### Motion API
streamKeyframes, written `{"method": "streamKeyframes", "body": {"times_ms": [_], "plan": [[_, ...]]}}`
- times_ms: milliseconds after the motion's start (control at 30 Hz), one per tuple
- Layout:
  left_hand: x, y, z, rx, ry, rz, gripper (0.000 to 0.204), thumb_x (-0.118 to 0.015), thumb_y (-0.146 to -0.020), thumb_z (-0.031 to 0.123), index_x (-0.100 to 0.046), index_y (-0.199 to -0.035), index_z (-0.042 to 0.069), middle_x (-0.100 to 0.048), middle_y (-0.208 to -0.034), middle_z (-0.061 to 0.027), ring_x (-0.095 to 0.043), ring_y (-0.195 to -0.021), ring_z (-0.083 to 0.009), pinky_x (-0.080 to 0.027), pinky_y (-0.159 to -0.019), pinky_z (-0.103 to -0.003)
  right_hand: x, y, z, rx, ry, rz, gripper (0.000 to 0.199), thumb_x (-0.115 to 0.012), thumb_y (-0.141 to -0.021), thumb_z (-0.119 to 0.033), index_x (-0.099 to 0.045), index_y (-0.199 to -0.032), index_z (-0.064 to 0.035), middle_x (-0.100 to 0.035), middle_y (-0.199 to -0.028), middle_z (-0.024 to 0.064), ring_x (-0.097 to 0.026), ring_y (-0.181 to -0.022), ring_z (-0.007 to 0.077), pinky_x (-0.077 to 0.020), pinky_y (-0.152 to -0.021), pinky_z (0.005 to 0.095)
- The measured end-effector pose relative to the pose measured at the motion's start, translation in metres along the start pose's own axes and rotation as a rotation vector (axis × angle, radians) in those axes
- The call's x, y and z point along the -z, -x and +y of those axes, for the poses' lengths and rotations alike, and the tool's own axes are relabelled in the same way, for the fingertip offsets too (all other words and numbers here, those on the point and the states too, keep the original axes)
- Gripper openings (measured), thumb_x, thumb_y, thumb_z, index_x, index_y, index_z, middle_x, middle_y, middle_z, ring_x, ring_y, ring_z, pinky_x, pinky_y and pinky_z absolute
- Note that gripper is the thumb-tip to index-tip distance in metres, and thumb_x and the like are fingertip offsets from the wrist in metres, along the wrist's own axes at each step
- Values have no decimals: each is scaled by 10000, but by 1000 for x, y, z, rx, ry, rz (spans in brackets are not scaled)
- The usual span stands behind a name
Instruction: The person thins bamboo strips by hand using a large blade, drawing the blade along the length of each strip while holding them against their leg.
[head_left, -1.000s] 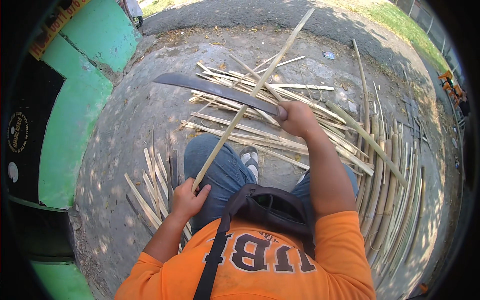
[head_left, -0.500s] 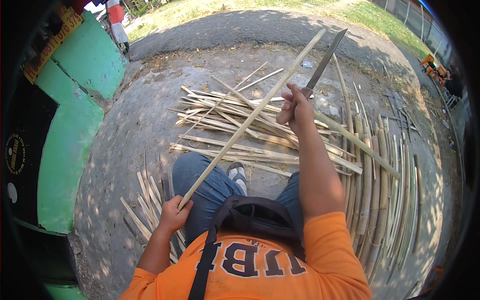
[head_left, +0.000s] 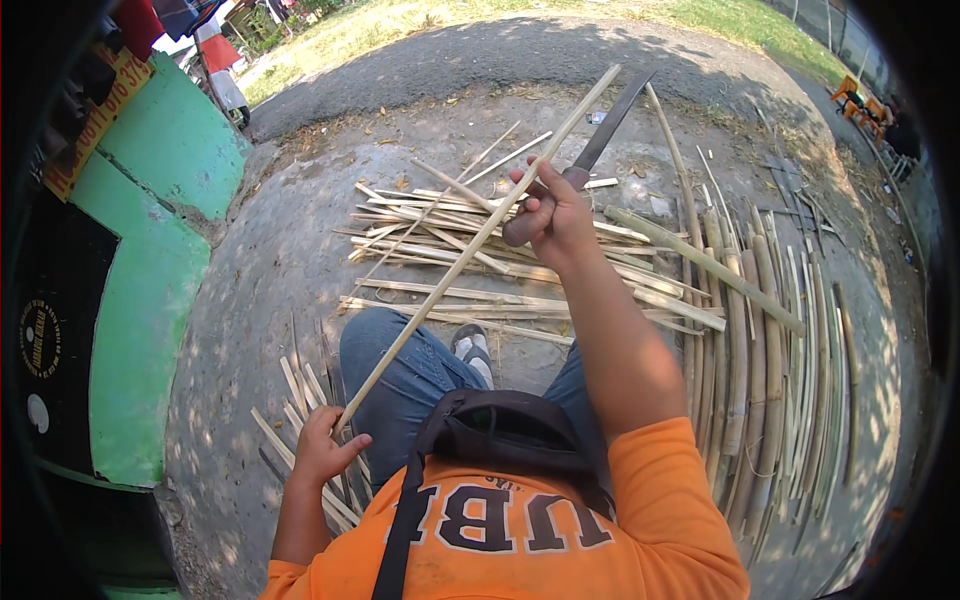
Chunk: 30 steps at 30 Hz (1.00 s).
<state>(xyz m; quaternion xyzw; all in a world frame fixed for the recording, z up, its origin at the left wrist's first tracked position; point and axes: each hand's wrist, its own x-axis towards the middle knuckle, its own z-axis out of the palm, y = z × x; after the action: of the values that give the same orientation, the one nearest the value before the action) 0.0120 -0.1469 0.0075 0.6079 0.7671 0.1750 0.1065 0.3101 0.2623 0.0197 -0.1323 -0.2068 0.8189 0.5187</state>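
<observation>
A long pale bamboo strip [head_left: 432, 303] slants across in front of me, from my left knee up to the far right. Its near end rests in my left hand [head_left: 322, 450], fingers around it and thumb lifted off. My right hand [head_left: 562, 228], arm stretched forward, grips the brown handle of a machete [head_left: 612, 128]. The dark blade points up and away, beside the strip's far part. Fingertips of the right hand touch the strip or lie just behind it; I cannot tell which.
Split bamboo strips [head_left: 450, 240] lie piled beyond my feet. Bamboo poles [head_left: 760, 350] are lined up at the right, a loose pole [head_left: 710, 265] slanting over them. More strips [head_left: 300, 400] lie beside my left knee. A green wall [head_left: 150, 300] stands at the left.
My right hand has come left and nearer, bringing the machete up against the strip. My left hand has dropped slightly leftward and its thumb has lifted. The strip has shifted left.
</observation>
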Motion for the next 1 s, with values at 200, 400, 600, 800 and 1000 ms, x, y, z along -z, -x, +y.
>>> {"method": "streamKeyframes", "body": {"times_ms": [200,400,600,800,1000], "plan": [[11,-36,21,118,89,185,874,-959,-744,443,-561,-1403,31,-618,-1244,-123,-620,-1162,-278,-499,-1008,-426,-27,16,13,2,65,-76,312,-699,-1051,-304,-600,-1225,-66,-728,-1116,131,-568,-734,101,-514,-689,253],[-3,-117,81,-84,480,137,789,-928,-839,350,-528,-1440,31,-627,-1253,-114,-636,-1145,-240,-522,-994,-404,-47,39,17,5,81,-130,308,-703,-1048,-273,-618,-1253,-60,-738,-1146,128,-580,-718,103,-516,-689,258],[-4,-139,122,90,470,-271,594,-858,-933,333,-597,-1366,22,-661,-889,-26,-602,-782,-115,-511,-726,-284,-53,49,20,4,175,-148,399,-741,-1022,-281,-582,-1288,-30,-748,-1140,141,-612,-719,114,-521,-687,253],[-13,-128,86,146,535,-153,290,-683,-1075,331,-676,-1094,42,-552,-805,59,-497,-772,-55,-425,-721,-257,-43,37,0,-21,477,-54,602,-797,-968,-412,-570,-1310,28,-728,-967,133,-628,-675,143,-515,-659,298],[-12,-125,27,265,542,7,432,-610,-1097,449,-696,-1021,33,-560,-765,-1,-513,-760,-92,-437,-692,-301,7,5,-19,136,1139,137,391,-800,-942,-380,-718,-1014,-4,-724,-824,93,-642,-708,161,-501,-656,331]]}}
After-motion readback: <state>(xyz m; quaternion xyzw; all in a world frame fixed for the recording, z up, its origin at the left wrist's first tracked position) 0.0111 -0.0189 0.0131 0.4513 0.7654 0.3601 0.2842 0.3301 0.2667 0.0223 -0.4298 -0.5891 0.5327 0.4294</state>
